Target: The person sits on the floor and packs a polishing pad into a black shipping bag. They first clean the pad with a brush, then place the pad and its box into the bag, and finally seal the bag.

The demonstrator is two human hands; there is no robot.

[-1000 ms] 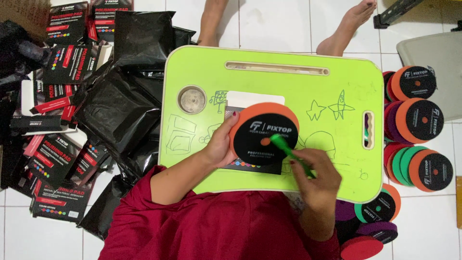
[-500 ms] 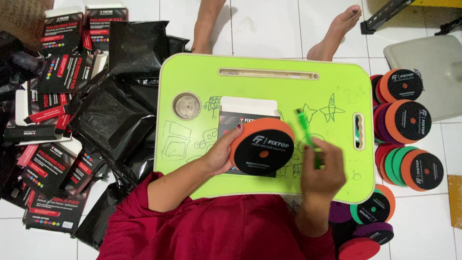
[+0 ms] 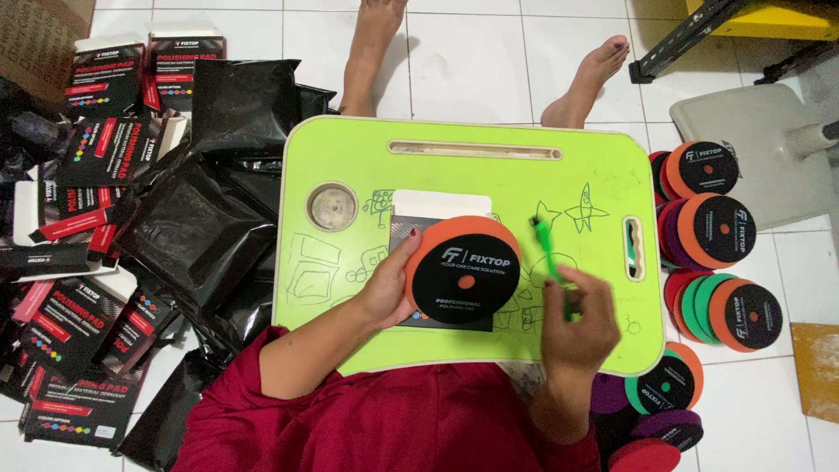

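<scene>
Left hand [image 3: 384,293] wrapped round orange pad [image 3: 463,271] over the lime counter [image 3: 489,175]; right hand [image 3: 577,328] closed on green brush [image 3: 551,253], just right of pad, pointing up-left.

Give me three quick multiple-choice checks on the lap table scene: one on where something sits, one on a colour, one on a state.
1. Where does the round metal disc sit on the green lap table?
A. Its left part
B. Its right edge
C. On the floor

2. What colour is the foam rim of the pad held by the left hand?
A. Purple
B. Orange
C. White

3. How is the green pen held in the right hand?
A. Lying flat and untouched
C. Tucked in the table's slot
B. Gripped, tip raised away from the pad

Answers: 1 A, the disc lies near the table's left side beside the doodles. 2 B, an orange rim rings the pad's black face. 3 B, the fingers close on the pen, whose tip stands clear to the right of the pad.
</scene>
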